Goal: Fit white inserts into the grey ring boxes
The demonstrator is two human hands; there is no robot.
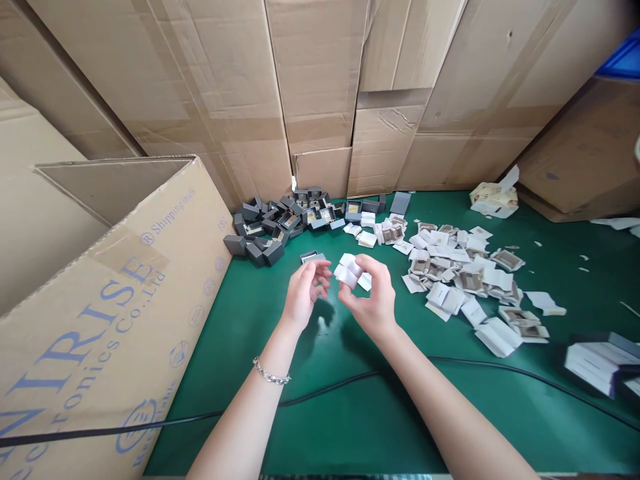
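My right hand (373, 300) is curled around a small folded white paper card (350, 272), held above the green table (350, 400). Close to its left, my left hand (305, 290) has its fingers bent and slightly apart, fingertips toward the card, with nothing clearly in them. A silver bracelet (271, 375) sits on my left wrist. Just behind the hands, a small grey box (311, 257) lies on the table.
A heap of small grey boxes (285, 223) lies at the back. Several white and brown paper cards (465, 273) are scattered to the right. A large printed cardboard carton (110, 313) stands left. Cardboard walls rise behind. A black cable (500, 370) crosses the table.
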